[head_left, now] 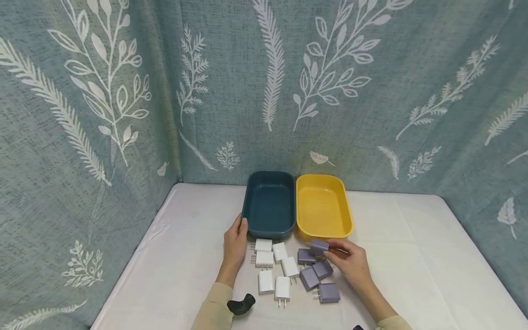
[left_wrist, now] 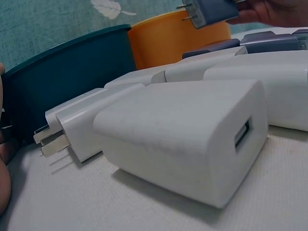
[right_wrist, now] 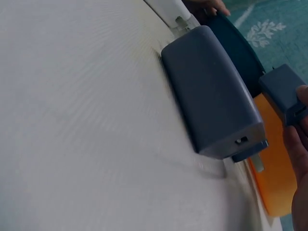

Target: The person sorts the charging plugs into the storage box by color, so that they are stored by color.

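Observation:
My right hand [head_left: 350, 261] pinches a purple wall charger [head_left: 319, 247] between thumb and fingers, at the near end of the yellow bin [head_left: 303, 229]. In the left wrist view the held charger [left_wrist: 211, 10] shows its prongs pointing left, above the other chargers. My left hand [head_left: 235, 243] holds the near left corner of the dark teal bin [head_left: 270, 233], thumb by the rim. Several white chargers [head_left: 282, 288] lie just right of this hand. Several more purple chargers [head_left: 328, 292] lie below and left of my right hand.
The two bins stand side by side on the white-covered table [head_left: 412, 256], near its back edge. Behind and at both sides hangs a blue-green curtain [head_left: 231, 91] with white leaf prints. A black curved object [head_left: 241, 304] shows beside the left sleeve.

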`<state>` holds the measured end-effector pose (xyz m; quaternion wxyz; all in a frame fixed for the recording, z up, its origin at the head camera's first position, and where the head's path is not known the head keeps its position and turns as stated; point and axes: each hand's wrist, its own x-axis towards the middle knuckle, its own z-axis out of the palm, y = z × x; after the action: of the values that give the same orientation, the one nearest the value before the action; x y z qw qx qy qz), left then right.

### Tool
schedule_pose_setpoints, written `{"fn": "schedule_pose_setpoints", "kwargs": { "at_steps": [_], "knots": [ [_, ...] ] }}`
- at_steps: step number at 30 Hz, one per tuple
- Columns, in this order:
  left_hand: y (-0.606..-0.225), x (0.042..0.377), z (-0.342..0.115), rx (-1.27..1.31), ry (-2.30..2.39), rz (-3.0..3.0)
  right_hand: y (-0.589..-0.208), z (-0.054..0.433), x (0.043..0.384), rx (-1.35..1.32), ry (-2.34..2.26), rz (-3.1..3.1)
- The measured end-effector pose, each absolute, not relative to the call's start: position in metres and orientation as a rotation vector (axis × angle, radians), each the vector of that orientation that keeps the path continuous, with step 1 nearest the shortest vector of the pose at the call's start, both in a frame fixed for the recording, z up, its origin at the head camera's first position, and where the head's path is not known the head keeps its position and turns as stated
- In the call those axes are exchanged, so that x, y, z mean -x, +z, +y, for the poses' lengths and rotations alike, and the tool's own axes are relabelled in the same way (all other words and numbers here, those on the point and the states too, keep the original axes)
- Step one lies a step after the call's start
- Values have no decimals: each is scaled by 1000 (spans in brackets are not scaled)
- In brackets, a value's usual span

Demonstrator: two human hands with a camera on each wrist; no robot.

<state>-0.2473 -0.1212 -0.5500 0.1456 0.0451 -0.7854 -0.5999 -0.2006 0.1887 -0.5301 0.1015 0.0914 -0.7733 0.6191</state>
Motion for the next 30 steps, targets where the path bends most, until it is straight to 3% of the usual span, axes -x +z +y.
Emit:
{"fn": "schedule_pose_setpoints", "kwargs": {
  "at_steps": [30],
  "knots": [
    [-552, 249, -125, -133, -1747, -2250, -512, 151, 212, -308, 1845, -2300]
  ]
}}
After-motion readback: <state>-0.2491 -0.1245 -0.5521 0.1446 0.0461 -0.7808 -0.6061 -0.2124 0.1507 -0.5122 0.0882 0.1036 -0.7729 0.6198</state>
